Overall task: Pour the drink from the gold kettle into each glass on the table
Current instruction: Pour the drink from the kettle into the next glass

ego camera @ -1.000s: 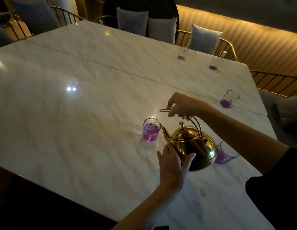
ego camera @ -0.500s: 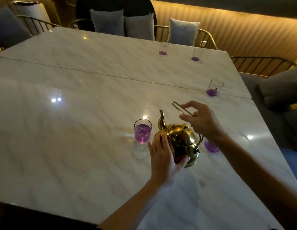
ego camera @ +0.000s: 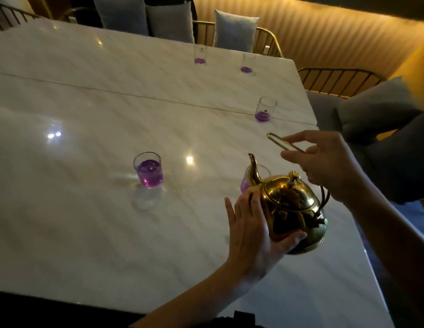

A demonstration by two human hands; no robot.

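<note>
The gold kettle [ego camera: 292, 209] hangs above the marble table [ego camera: 88, 209], spout pointing up and away. My right hand [ego camera: 324, 162] grips its looped handle from above. My left hand [ego camera: 253, 235] cups the kettle's underside and left flank. Right behind the spout stands a glass [ego camera: 247, 179] with a little purple drink, mostly hidden by the kettle. To the left stands a glass [ego camera: 149, 170] about two-thirds full of purple drink. Three more glasses hold only a thin purple layer: one at the right [ego camera: 265, 110] and two at the far edge [ego camera: 200, 55], [ego camera: 247, 63].
A seam [ego camera: 135, 95] runs across the table between its two slabs. Gold wire chairs with grey cushions [ego camera: 234, 29] line the far side, and a grey cushioned seat [ego camera: 376, 114] sits off the right edge. The near table edge drops into dark.
Both hands have carried the kettle to the right, away from the fuller glass and over to the glass near the right edge. The spout has come up from its pouring tilt.
</note>
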